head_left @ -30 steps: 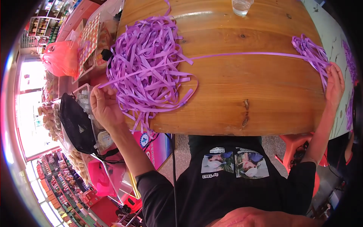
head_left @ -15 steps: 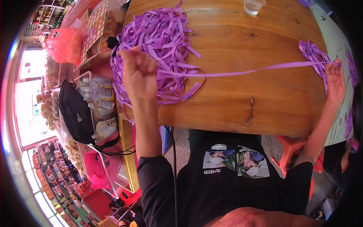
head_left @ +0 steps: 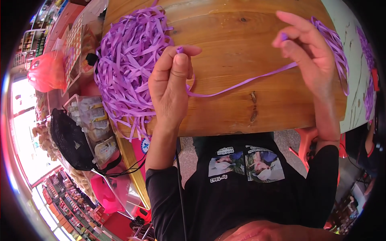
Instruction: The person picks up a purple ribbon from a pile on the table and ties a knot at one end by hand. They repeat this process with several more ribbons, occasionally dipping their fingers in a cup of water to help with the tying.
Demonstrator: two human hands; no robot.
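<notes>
A flat purple ribbon (head_left: 245,81) sags in a curve over the wooden table between my two hands. My left hand (head_left: 169,82) pinches one end of it between thumb and bent forefinger, in front of a large tangled heap of purple ribbons (head_left: 130,52). Higher up on the right, my right hand (head_left: 313,60) pinches the other end, its tip poking up by the thumb while the other fingers are loosely raised. Just past this hand lies a smaller bundle of purple ribbons (head_left: 335,48), partly hidden by it.
Beside the wooden table (head_left: 225,116) on the left stand a clear bin of packaged goods (head_left: 96,118), a black mesh bag (head_left: 72,140) and a pink plastic bag (head_left: 47,72). More purple ribbons lie on the pale table (head_left: 345,24) at right. A red stool (head_left: 307,138) sits below.
My right hand has come left and inward from the table's right side. My left hand has shifted right, off the heap. The ribbon went from taut to slack. The view has shifted slightly.
</notes>
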